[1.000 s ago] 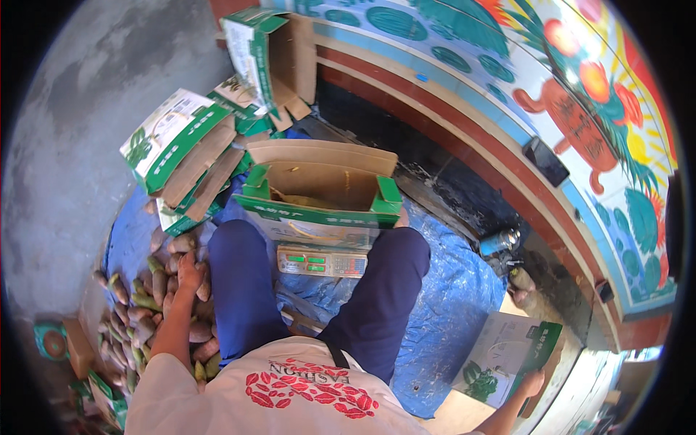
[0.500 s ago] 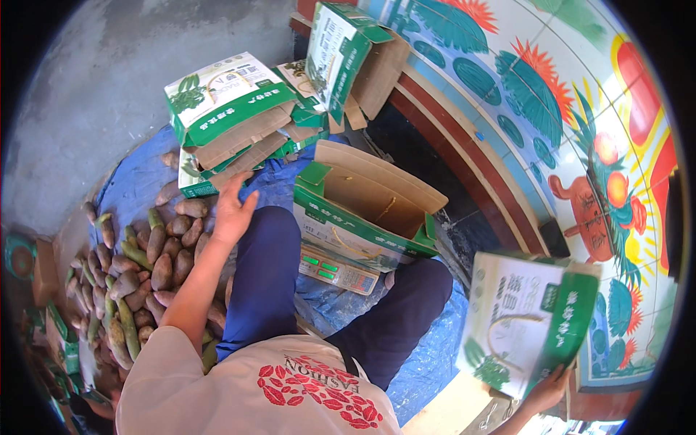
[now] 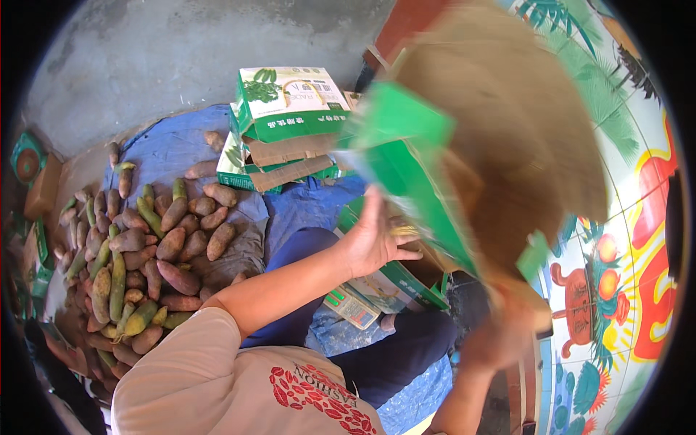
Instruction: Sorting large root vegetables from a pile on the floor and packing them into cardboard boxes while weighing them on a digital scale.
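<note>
A green and white cardboard carton [image 3: 420, 181] is raised in front of me, tilted, its brown inside turned to the right and smeared by motion. My right hand [image 3: 504, 333], blurred, grips its lower edge. At the carton's left side is my left hand [image 3: 380, 235], fingers spread and holding nothing; whether it touches the carton I cannot tell. Below them, partly hidden, a second open carton [image 3: 417, 286] stands between my legs on a digital scale [image 3: 351, 308] with green displays.
A pile of brownish and green root vegetables [image 3: 170, 246] lies to my left, partly on a blue tarp [image 3: 163, 138]. Stacked cartons [image 3: 290, 109] stand at the far side, before a grey wall [image 3: 181, 58]. A painted tile wall [image 3: 623, 246] rises on the right.
My right hand has swung the carton from the lower right up to the front, turning its open side into view. My left hand has moved right, from beside the stacked cartons toward the raised one.
</note>
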The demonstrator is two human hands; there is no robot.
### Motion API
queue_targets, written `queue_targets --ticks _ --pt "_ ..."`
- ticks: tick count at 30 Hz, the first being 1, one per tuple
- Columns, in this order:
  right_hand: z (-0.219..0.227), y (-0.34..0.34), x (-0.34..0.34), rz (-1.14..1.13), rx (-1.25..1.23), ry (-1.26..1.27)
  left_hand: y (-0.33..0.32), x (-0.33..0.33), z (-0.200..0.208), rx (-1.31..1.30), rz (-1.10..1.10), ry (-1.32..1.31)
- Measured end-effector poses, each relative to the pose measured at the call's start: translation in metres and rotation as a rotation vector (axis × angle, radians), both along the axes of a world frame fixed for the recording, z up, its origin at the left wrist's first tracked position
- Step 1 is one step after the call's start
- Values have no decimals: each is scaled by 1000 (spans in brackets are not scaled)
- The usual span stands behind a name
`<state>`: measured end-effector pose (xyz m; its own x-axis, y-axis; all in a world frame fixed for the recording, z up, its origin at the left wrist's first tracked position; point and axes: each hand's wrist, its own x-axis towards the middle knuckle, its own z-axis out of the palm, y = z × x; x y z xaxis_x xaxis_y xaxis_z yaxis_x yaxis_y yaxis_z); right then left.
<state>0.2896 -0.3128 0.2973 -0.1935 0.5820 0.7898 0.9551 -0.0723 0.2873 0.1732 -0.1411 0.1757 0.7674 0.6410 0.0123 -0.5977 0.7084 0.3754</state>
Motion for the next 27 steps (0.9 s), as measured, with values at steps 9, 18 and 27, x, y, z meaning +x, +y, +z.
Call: queue_targets --ticks 9,18,27 --pt "-38 116 -26 605 -207 178 89 -68 1 140 441 -91" --pt "-83 326 -45 561 -196 268 186 -178 18 179 665 42" --pt "-212 391 -61 237 -639 410 221 -207 -75 9 568 461"
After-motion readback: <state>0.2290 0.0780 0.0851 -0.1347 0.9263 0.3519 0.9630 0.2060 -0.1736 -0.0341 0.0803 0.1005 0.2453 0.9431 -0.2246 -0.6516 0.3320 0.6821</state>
